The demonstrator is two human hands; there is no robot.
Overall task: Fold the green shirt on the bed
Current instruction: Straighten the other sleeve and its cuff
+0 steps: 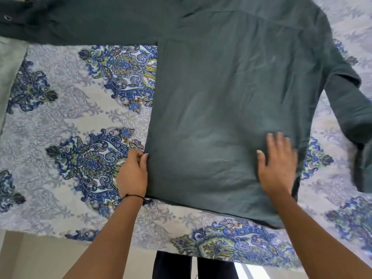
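Observation:
The dark green shirt (221,97) lies spread flat on the bed, back up, its hem toward me. One long sleeve stretches out to the far left, the other hangs down along the right side. My left hand (132,174) pinches the shirt's left side edge near the hem, thumb on top of the cloth. My right hand (275,164) rests flat on the lower right of the shirt body with its fingers spread; it looks blurred.
The bed is covered by a pale bedspread (60,127) with blue and green paisley motifs. Its near edge runs across the bottom of the view, with floor and my dark trousers (173,266) below it. A plain pale cloth (10,73) lies at the far left.

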